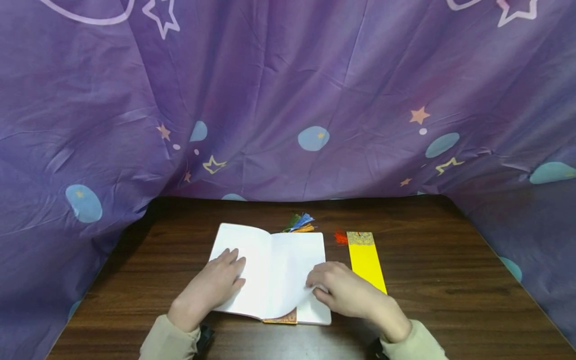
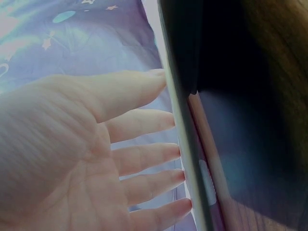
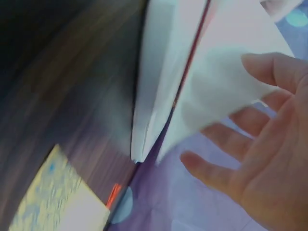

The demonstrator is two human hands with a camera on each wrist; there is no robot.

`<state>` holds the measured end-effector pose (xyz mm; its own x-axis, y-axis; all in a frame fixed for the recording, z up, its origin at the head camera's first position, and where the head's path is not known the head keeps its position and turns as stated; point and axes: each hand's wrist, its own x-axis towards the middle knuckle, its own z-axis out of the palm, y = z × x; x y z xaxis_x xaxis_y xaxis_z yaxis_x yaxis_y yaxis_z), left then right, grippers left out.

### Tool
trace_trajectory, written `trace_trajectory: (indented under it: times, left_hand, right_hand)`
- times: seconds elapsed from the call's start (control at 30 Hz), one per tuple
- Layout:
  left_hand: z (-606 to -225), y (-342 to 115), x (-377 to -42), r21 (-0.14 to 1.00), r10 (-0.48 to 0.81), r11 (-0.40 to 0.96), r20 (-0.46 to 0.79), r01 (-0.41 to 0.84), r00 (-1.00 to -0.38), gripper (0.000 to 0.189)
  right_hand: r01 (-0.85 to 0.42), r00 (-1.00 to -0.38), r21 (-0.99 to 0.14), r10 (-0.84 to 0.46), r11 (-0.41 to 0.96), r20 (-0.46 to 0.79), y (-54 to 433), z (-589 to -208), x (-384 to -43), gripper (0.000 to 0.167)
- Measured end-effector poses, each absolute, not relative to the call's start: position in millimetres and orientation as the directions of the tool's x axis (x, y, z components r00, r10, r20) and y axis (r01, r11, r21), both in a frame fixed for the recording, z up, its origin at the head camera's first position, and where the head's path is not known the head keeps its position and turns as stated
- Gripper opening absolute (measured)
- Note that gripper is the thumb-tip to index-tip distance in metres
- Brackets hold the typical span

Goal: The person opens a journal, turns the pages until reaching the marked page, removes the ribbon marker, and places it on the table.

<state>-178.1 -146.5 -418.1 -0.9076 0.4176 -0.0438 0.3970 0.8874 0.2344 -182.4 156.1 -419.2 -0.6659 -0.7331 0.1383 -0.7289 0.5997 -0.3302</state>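
An open book (image 1: 252, 250) with blank white pages lies on the table. My left hand (image 1: 216, 280) rests on its left page with fingers spread, and the left wrist view shows the fingertips (image 2: 171, 151) touching the paper. At the right side, my right hand (image 1: 335, 287) holds a lifted page (image 3: 226, 72) by its edge, thumb on the underside and fingers partly hidden behind it. Below the raised page, a brown patterned bookmark (image 1: 282, 318) sticks out at the book's lower edge. Blue, green and orange tassels (image 1: 302, 223) poke out at the top.
A yellow bookmark (image 1: 366, 262) with a patterned top and a red tassel (image 1: 341, 237) lies right of the book, partly behind my right forearm. The dark wooden table (image 1: 450, 280) ends at a purple curtain (image 1: 288, 100) printed with stars and planets.
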Motion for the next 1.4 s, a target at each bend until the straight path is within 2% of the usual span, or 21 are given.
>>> trace_trajectory:
  times: [0.2, 0.43, 0.57, 0.77, 0.9, 1.13, 1.4]
  left_hand:
    - [-417.9, -147.0, -177.5, 0.234, 0.434, 0.879, -0.025, 0.416, -0.901, 0.041]
    - [-417.1, -147.9, -177.0, 0.223, 0.447, 0.871, 0.011, 0.438, -0.894, 0.040]
    - [-416.9, -148.4, -177.2, 0.200, 0.470, 0.858, 0.070, 0.473, -0.880, 0.037]
    - [-416.8, -148.9, -177.3, 0.173, 0.482, 0.846, 0.155, 0.504, -0.862, 0.033]
    - [-416.2, -150.5, -176.9, 0.158, 0.486, 0.838, 0.222, 0.523, -0.845, 0.025]
    - [-415.3, -153.5, -179.6, 0.129, 0.493, 0.826, 0.308, 0.549, -0.814, 0.015]
    - [-408.3, -152.2, -181.1, 0.280, 0.341, 0.827, 0.439, 0.487, -0.831, 0.036]
  right_hand:
    - [-0.657, -0.752, -0.362, -0.611, 0.661, 0.249, 142.9, -418.6, -179.6, 0.013]
    - [-0.591, -0.807, -0.491, -0.469, 0.640, 0.360, 123.4, -416.1, -177.3, 0.022]
    - [-0.538, -0.843, -0.571, -0.399, 0.620, 0.361, 110.7, -416.7, -175.3, 0.034]
    - [-0.440, -0.897, -0.675, -0.268, 0.592, 0.350, 91.3, -420.7, -170.6, 0.062]
    - [-0.397, -0.917, -0.741, -0.195, 0.541, 0.348, 80.4, -421.5, -169.7, 0.073]
    - [-0.360, -0.933, -0.800, -0.203, 0.481, 0.298, 67.6, -424.3, -170.5, 0.088]
    - [-0.387, -0.915, -0.784, -0.307, 0.486, 0.261, 56.7, -431.6, -162.6, 0.079]
